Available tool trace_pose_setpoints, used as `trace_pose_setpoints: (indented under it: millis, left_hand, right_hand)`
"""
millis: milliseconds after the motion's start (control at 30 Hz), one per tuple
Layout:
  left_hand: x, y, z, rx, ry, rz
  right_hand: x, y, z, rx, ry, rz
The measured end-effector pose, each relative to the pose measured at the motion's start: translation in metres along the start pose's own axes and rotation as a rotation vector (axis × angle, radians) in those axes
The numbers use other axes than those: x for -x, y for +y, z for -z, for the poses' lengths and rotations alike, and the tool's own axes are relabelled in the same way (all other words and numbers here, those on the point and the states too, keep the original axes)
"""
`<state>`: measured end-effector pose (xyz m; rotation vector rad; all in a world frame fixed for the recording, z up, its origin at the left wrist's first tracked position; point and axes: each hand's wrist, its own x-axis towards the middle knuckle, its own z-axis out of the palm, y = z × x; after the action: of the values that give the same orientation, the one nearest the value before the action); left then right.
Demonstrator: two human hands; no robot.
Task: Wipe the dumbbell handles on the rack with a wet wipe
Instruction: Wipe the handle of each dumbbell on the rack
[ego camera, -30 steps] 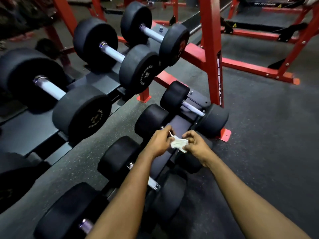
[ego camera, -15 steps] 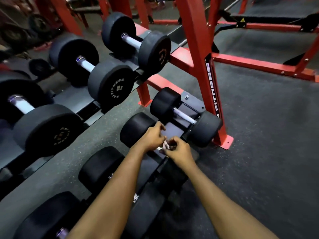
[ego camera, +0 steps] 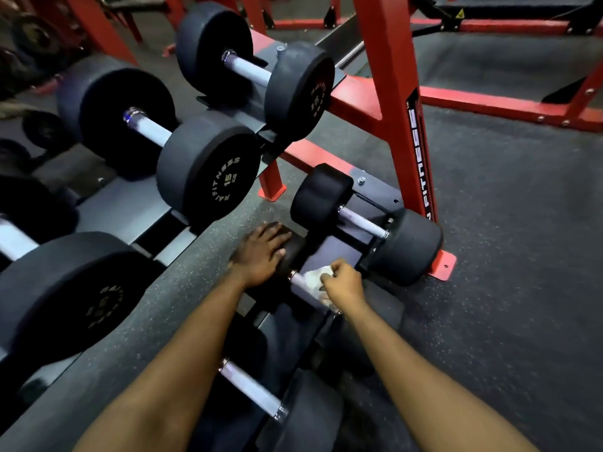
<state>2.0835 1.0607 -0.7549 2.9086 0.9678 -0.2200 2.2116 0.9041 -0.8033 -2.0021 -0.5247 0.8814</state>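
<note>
wipe [ego camera: 312, 278]: white, ctr | dumbbell heads [ego camera: 208, 177]: matte blk, white lettering, left half | handles [ego camera: 360, 221]: pale silver | rack upright [ego camera: 396, 93]: red w/ blk strip, white letters, upper rt | rack shelf [ego camera: 124, 203]: dk grey, mid left | floor [ego camera: 505, 256]: dk grey, light speckles

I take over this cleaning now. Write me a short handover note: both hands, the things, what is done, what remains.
Left hand lies flat on the black rubber head of a lower-shelf dumbbell.
Right hand pinches the crumpled white wet wipe against that dumbbell's silver metal handle.
Done: this handle is being wiped; which others are finished cannot be told.
Remaining: probably the neighbouring handles and the upper-shelf ones.
</note>
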Motion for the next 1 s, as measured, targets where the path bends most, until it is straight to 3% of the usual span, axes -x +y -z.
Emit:
trace_pose_setpoints:
  millis: [167, 267, 433, 600, 833, 1000]
  left_hand:
    - [0.002, -0.017, -0.022, -0.034, 0.131, -0.113]
    - [0.002, -0.014, -0.026, -0.035, 0.232, -0.113]
    - [0.003, -0.016, -0.035, -0.012, 0.332, -0.13]
    - [0.001, -0.017, -0.038, 0.021, 0.356, -0.146]
    - [0.002, -0.016, -0.039, 0.024, 0.357, -0.135]
    - [0.002, -0.014, -0.038, 0.033, 0.351, -0.127]
  right_hand:
    - [-0.012, -0.018, -0.035, 0.165, 0.187, 0.018]
    - [-0.001, -0.019, -0.072, 0.266, 0.139, 0.002]
    - [0.017, -0.001, -0.11, 0.512, 0.063, 0.172]
    - [-0.022, -0.021, -0.088, 0.437, -0.196, 0.008]
    - [0.024, 0.001, -0.103, 0.675, -0.079, 0.26]
    - [-0.018, -0.009, -0.089, 0.622, -0.174, 0.207]
